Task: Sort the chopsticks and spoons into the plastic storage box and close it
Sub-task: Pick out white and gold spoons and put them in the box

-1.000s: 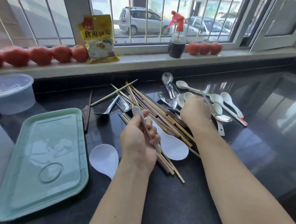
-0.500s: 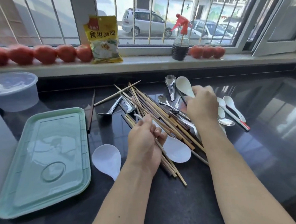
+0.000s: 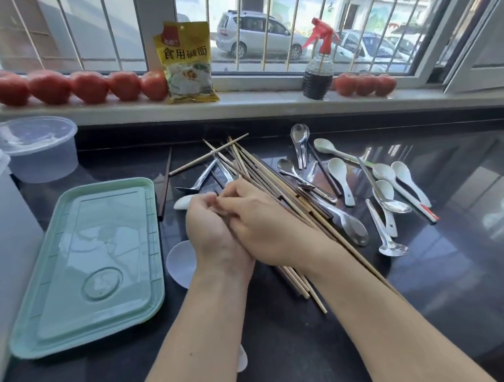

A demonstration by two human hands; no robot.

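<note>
Wooden chopsticks (image 3: 277, 186) lie heaped just right of the green lid (image 3: 94, 258), where the left hand (image 3: 210, 232) and right hand (image 3: 265, 228) meet, fingers curled around spoon handles.

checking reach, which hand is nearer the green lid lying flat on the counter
Left. The left hand is the one beside the green lid, a short gap to its right. The right hand lies beyond the left hand, over the chopsticks.
</note>
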